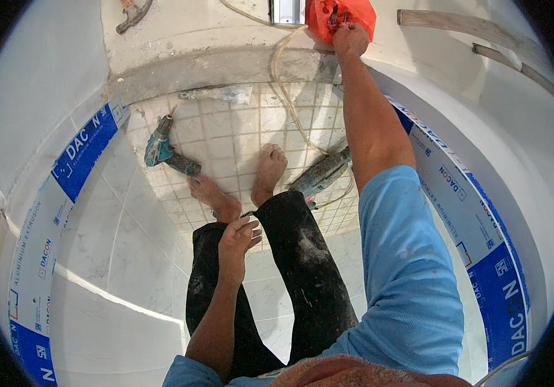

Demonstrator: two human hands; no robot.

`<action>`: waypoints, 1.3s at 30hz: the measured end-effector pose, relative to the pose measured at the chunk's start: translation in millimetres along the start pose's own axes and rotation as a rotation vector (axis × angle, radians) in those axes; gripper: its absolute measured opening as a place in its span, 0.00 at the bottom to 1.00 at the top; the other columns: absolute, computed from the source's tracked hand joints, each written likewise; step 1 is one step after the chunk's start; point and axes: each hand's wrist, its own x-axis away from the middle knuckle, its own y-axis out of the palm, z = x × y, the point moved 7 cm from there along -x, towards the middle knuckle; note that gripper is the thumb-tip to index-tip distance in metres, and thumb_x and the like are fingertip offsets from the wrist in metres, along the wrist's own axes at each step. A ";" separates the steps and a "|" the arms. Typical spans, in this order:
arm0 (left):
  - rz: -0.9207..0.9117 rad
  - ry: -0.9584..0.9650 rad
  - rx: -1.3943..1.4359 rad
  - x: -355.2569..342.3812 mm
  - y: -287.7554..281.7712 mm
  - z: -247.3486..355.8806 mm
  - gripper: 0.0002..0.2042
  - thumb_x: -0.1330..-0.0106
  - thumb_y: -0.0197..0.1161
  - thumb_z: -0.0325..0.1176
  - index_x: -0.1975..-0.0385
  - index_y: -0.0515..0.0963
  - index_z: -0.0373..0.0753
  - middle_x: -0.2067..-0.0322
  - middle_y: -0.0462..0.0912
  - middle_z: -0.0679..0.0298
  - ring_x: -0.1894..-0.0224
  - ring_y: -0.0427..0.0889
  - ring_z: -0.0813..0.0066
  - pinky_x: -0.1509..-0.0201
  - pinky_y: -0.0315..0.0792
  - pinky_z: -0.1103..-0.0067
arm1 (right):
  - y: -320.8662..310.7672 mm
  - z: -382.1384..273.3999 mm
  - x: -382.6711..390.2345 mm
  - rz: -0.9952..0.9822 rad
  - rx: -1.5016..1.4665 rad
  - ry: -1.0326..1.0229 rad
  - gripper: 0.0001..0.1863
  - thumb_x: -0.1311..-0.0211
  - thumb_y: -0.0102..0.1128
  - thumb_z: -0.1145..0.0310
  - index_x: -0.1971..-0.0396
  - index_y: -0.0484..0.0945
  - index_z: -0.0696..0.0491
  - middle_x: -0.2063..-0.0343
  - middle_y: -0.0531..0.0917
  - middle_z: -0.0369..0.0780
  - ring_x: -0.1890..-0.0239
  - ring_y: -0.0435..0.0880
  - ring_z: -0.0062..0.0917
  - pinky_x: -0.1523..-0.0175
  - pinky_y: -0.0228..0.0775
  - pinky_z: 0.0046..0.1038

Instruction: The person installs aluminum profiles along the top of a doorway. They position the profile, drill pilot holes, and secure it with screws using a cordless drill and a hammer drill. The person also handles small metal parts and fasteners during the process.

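My right hand [351,40] reaches far forward to a red plastic bag [320,24]. Its fingers are bent together at the bag's mouth, among small dark pieces that look like screws or other fasteners. Whatever the fingertips grip is hidden. Closer in, my left hand [238,237] hovers between my knees with its fingers curled. A small dark piece shows at its fingertips, too small to name. Ahead and left of that hand, a teal and black cordless drill [159,148] lies on the tiles, its bit pointing away from me.
A dusty corded power tool [323,173] lies right of my feet, its pale cord [282,80] running over the concrete ledge [206,66]. Beyond are a hammer [134,18], a metal profile [288,11] and wooden strips [460,24]. Film-wrapped frame sides [87,151] stand left and right.
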 end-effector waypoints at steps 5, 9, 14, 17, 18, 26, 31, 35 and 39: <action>0.002 -0.001 0.019 0.7 0.3 -2.9 0.24 0.20 0.60 0.45 0.36 0.72 0.32 0.43 0.82 0.47 0.44 0.85 0.59 0.37 0.81 0.63 | -12.1 3.9 15.1 0.056 -0.014 0.087 0.16 0.36 0.63 0.60 0.53 0.85 0.53 0.58 0.90 0.51 0.54 0.89 0.49 0.45 0.80 0.47; 0.012 -0.007 0.024 1.1 0.0 -2.0 0.24 0.20 0.60 0.45 0.36 0.72 0.31 0.43 0.82 0.47 0.44 0.85 0.58 0.37 0.81 0.63 | -16.3 -8.8 16.4 0.108 -0.047 0.032 0.19 0.37 0.67 0.59 0.50 0.85 0.53 0.59 0.91 0.49 0.54 0.90 0.45 0.45 0.81 0.43; -0.009 0.035 0.052 -3.2 -1.8 -2.4 0.24 0.20 0.60 0.44 0.35 0.72 0.31 0.43 0.82 0.47 0.45 0.86 0.58 0.37 0.81 0.63 | -17.8 -5.1 10.4 0.214 -0.021 0.048 0.20 0.39 0.70 0.65 0.49 0.82 0.58 0.60 0.90 0.52 0.57 0.91 0.47 0.47 0.83 0.44; -0.015 0.039 0.027 -7.5 8.4 2.3 0.24 0.21 0.61 0.44 0.36 0.73 0.31 0.44 0.83 0.48 0.45 0.86 0.59 0.37 0.81 0.64 | -17.4 23.9 14.5 -0.045 -0.333 0.112 0.19 0.40 0.71 0.69 0.51 0.83 0.61 0.65 0.90 0.49 0.62 0.92 0.38 0.54 0.84 0.37; 0.027 0.041 -0.004 -3.1 6.2 4.8 0.23 0.20 0.61 0.44 0.37 0.74 0.31 0.45 0.84 0.48 0.45 0.86 0.60 0.37 0.80 0.65 | -22.5 -3.0 44.7 -0.077 -0.511 0.227 0.17 0.39 0.70 0.71 0.52 0.83 0.62 0.67 0.90 0.47 0.65 0.91 0.33 0.58 0.83 0.32; -0.069 0.527 -0.070 34.9 103.0 222.6 0.18 0.20 0.59 0.34 0.39 0.79 0.28 0.47 0.87 0.55 0.46 0.86 0.66 0.37 0.79 0.72 | -227.1 -182.4 245.2 -0.528 -1.077 0.336 0.12 0.26 0.63 0.72 0.49 0.81 0.63 0.61 0.87 0.41 0.65 0.86 0.23 0.60 0.81 0.25; -0.073 0.607 0.013 148.2 122.3 307.6 0.16 0.22 0.64 0.32 0.42 0.83 0.28 0.54 0.89 0.57 0.56 0.87 0.76 0.49 0.80 0.80 | -369.5 -292.5 313.4 -0.580 -1.009 0.147 0.10 0.26 0.62 0.74 0.51 0.82 0.64 0.63 0.88 0.41 0.64 0.87 0.21 0.60 0.83 0.26; 0.042 0.805 -0.038 267.7 106.6 355.9 0.14 0.23 0.64 0.31 0.46 0.85 0.28 0.57 0.90 0.60 0.59 0.87 0.78 0.53 0.82 0.80 | -459.7 -363.1 343.8 -0.706 -1.032 -0.021 0.08 0.26 0.62 0.75 0.53 0.81 0.63 0.62 0.89 0.43 0.64 0.89 0.21 0.59 0.85 0.24; -0.085 0.925 0.132 383.8 88.6 385.8 0.15 0.22 0.62 0.31 0.44 0.82 0.27 0.57 0.89 0.57 0.58 0.88 0.73 0.50 0.83 0.76 | -567.8 -442.3 389.8 -0.700 -1.154 -0.215 0.07 0.25 0.60 0.77 0.52 0.80 0.63 0.61 0.89 0.43 0.64 0.89 0.22 0.58 0.86 0.24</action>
